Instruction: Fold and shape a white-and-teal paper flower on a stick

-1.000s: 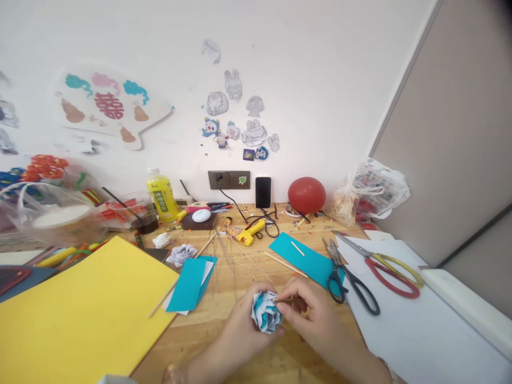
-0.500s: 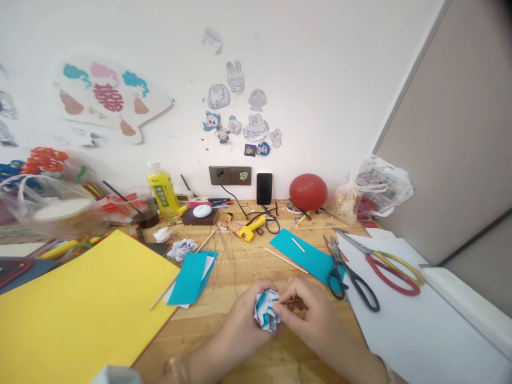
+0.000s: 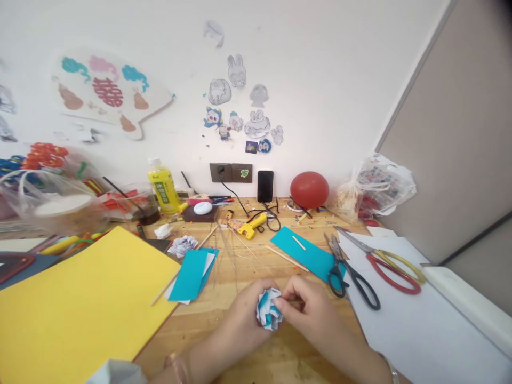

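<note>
A crumpled, layered ball of white and blue paper [image 3: 269, 309] sits in my left hand [image 3: 248, 312], whose fingers curl around its left and far side. My right hand [image 3: 302, 303] is at the ball's right edge, thumb and index finger pinched together against the paper; what lies between the fingertips is hidden. Beyond my hands are thin wooden sticks [image 3: 287, 258] on the table. Blue paper strips [image 3: 191, 274] lie to the left, and another blue sheet [image 3: 308, 256] lies to the right, partly under black-handled scissors [image 3: 356, 277].
Yellow paper [image 3: 84, 298] covers the left side. White sheets [image 3: 416, 325] and red-and-yellow-handled scissors [image 3: 394, 273] lie right. Behind are a yellow glue gun [image 3: 253, 226], a bottle [image 3: 163, 186], a phone [image 3: 265, 186] and a red balloon [image 3: 309, 189].
The stick seen earlier in my right hand's fingers no longer shows clearly. My right fingers have closed in at the paper ball, and the ball sits slightly further right in view.
</note>
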Demonstrator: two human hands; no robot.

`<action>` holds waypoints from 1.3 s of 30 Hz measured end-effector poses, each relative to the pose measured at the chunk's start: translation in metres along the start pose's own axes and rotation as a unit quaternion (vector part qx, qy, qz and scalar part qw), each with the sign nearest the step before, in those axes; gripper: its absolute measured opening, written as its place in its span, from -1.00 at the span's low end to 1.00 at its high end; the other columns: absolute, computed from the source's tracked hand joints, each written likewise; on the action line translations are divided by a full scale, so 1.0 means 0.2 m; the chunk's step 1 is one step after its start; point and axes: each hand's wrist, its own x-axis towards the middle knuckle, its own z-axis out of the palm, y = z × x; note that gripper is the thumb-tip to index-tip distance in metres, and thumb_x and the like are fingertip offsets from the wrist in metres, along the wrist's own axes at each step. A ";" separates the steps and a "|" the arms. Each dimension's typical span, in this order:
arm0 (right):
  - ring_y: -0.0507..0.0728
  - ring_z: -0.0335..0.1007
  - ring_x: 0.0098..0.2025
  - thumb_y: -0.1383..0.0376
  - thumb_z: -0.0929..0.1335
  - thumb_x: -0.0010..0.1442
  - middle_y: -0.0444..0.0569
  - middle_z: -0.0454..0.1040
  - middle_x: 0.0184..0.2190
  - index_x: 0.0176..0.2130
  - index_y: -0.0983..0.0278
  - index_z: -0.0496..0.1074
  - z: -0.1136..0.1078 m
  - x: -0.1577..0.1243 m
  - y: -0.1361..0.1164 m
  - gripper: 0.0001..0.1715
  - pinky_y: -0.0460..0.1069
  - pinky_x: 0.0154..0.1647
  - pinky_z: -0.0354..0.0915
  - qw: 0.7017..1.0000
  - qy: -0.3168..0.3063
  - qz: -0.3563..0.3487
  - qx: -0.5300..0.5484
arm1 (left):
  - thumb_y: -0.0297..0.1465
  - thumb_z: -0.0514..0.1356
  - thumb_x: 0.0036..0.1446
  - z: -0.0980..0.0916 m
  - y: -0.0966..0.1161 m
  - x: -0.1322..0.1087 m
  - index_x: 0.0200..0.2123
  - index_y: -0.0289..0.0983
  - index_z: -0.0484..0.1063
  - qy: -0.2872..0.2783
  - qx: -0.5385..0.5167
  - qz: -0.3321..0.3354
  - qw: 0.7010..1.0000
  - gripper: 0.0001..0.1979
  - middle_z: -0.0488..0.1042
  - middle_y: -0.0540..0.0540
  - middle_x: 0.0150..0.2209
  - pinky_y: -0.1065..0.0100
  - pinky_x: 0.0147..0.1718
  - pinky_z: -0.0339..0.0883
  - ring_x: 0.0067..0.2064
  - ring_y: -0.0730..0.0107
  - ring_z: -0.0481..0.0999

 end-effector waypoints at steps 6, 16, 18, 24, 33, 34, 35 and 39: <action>0.06 0.25 -0.53 0.23 0.29 0.15 -0.14 0.35 -0.61 -0.56 0.27 0.30 -0.01 0.00 0.01 -0.71 -0.08 -0.52 0.06 0.986 0.038 -0.092 -0.134 | -0.51 0.14 -0.07 0.00 0.00 0.00 -0.25 -0.25 0.27 -0.005 0.010 0.005 1.000 -0.75 0.41 0.00 -0.38 0.45 -0.43 0.28 -0.38 0.42 0.41; 0.06 0.27 -0.51 0.14 0.21 0.23 -0.11 0.38 -0.59 -0.50 0.28 0.33 -0.02 0.00 0.01 -0.63 -0.07 -0.50 0.08 0.977 0.057 -0.165 -0.122 | -0.54 0.13 -0.10 0.00 0.01 -0.01 -0.22 -0.23 0.26 0.003 0.001 0.010 1.000 -0.70 0.41 0.01 -0.36 0.44 -0.40 0.30 -0.36 0.42 0.43; 0.06 0.30 -0.48 0.18 0.23 0.20 -0.11 0.39 -0.56 -0.47 0.28 0.34 -0.04 0.00 0.01 -0.71 -0.08 -0.48 0.11 0.981 0.038 -0.160 -0.101 | -0.53 0.14 -0.10 0.00 0.01 -0.01 -0.21 -0.23 0.25 0.008 -0.002 0.010 1.000 -0.69 0.41 0.00 -0.34 0.44 -0.39 0.30 -0.35 0.42 0.43; 0.05 0.28 -0.50 0.27 0.31 0.11 -0.13 0.38 -0.57 -0.50 0.28 0.33 -0.04 -0.01 -0.01 -0.82 -0.08 -0.48 0.12 0.983 0.042 -0.155 -0.090 | -0.55 0.11 -0.11 -0.01 0.00 -0.01 -0.24 -0.23 0.27 0.006 0.043 0.019 0.999 -0.71 0.40 0.00 -0.37 0.42 -0.41 0.27 -0.36 0.39 0.42; 0.00 0.27 -0.53 0.38 0.34 0.00 -0.18 0.36 -0.61 -0.60 0.28 0.28 -0.01 0.01 -0.01 -0.80 -0.14 -0.57 0.15 1.000 0.005 0.002 0.027 | -0.51 0.11 -0.05 -0.03 0.02 0.00 -0.24 -0.23 0.29 0.004 0.113 0.039 0.993 -0.77 0.43 -0.04 -0.32 0.37 -0.35 0.26 -0.30 0.33 0.43; 0.00 0.26 -0.55 0.37 0.34 0.02 -0.18 0.36 -0.62 -0.60 0.28 0.28 -0.01 0.01 -0.01 -0.79 -0.15 -0.58 0.13 1.000 -0.001 0.003 0.024 | -0.50 0.11 -0.04 -0.03 0.02 0.00 -0.25 -0.23 0.29 0.001 0.114 0.042 0.993 -0.78 0.43 -0.04 -0.33 0.37 -0.35 0.26 -0.31 0.33 0.43; -0.01 0.25 -0.56 0.37 0.33 0.03 -0.18 0.36 -0.62 -0.60 0.28 0.28 -0.02 0.01 -0.01 -0.79 -0.15 -0.60 0.11 1.000 -0.003 -0.002 0.016 | -0.50 0.12 -0.04 -0.03 0.02 0.00 -0.25 -0.23 0.29 -0.001 0.115 0.044 0.992 -0.78 0.43 -0.04 -0.33 0.37 -0.35 0.26 -0.31 0.33 0.43; 0.02 0.25 -0.56 0.31 0.32 0.08 -0.17 0.36 -0.63 -0.58 0.26 0.31 -0.03 0.00 -0.02 -0.77 -0.11 -0.56 0.10 0.993 0.021 -0.081 -0.083 | -0.50 0.13 -0.05 -0.03 0.01 0.00 -0.27 -0.23 0.30 -0.003 0.106 0.035 0.994 -0.79 0.43 -0.04 -0.35 0.37 -0.36 0.26 -0.31 0.32 0.43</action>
